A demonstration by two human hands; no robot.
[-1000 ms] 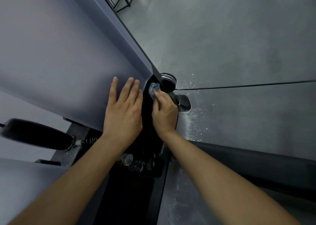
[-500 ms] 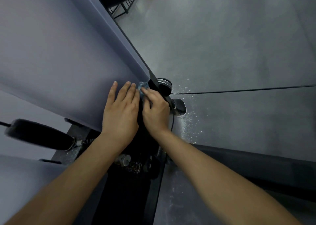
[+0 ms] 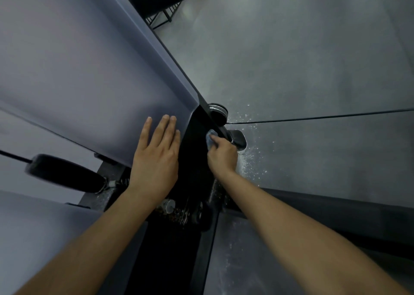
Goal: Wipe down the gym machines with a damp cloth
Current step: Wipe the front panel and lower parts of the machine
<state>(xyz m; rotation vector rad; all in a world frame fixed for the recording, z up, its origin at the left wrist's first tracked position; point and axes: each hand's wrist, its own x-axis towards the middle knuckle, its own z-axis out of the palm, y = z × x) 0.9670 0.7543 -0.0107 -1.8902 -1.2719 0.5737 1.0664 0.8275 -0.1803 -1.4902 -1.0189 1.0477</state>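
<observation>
Just right of centre the right hand (image 3: 223,154) pinches the small blue cloth (image 3: 210,138) against the machine's black edge (image 3: 193,151); the cloth seems soft and light, best held bunched in the fingertips; the left hand (image 3: 155,158) lies flat on the grey panel (image 3: 89,81)

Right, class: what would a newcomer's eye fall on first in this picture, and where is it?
The left hand lies flat, fingers straight, on the broad smooth grey machine panel filling the upper left. Beside it, at centre, the right hand grips a small crumpled blue cloth against the panel's black edge. White specks dot the dark grey floor just right of that hand.
</observation>
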